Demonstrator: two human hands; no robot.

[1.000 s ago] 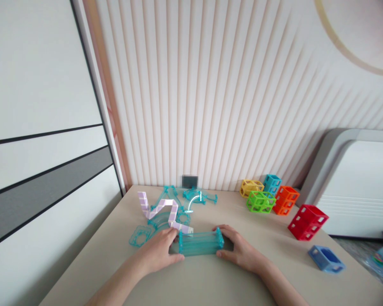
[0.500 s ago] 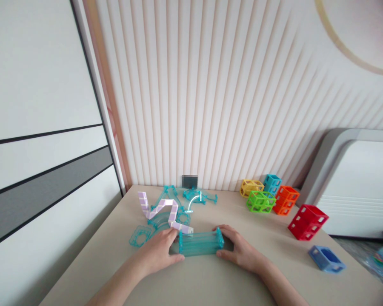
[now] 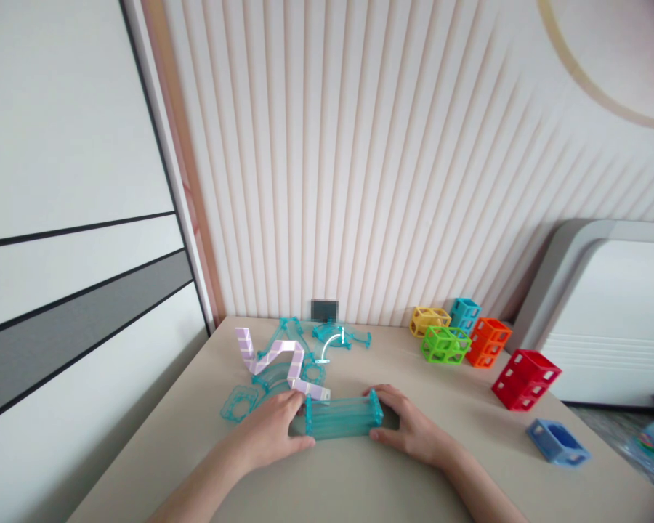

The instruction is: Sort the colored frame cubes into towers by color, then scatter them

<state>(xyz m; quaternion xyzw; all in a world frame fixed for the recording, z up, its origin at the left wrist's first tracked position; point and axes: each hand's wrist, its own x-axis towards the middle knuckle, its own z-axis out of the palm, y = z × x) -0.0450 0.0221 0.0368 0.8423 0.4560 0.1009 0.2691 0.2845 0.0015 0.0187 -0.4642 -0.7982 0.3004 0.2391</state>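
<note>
Teal tube [image 3: 342, 420], head view: your left grip [image 3: 269, 428] and right grip [image 3: 411, 430] pinch its ends at the near part of the worktop [image 3: 338, 483]. A lilac strip [image 3: 291, 347] crowds its left end from behind, more teal pieces [image 3: 275, 375] beyond; the red block [image 3: 515, 378] sits well apart, right. The tube's long axis runs left to right, ends facing your hands.

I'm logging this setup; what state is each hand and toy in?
Teal tube, held horizontal
Left hand, gripping tube's left end
Right hand, gripping tube's right end
Purple strip, zigzag
Loose teal pieces, scattered
Red block, upright
Orange block, upright
Cyan block, upright
Green block, lying sideways
Yellow block, lying sideways
Blue block, lying flat
</note>
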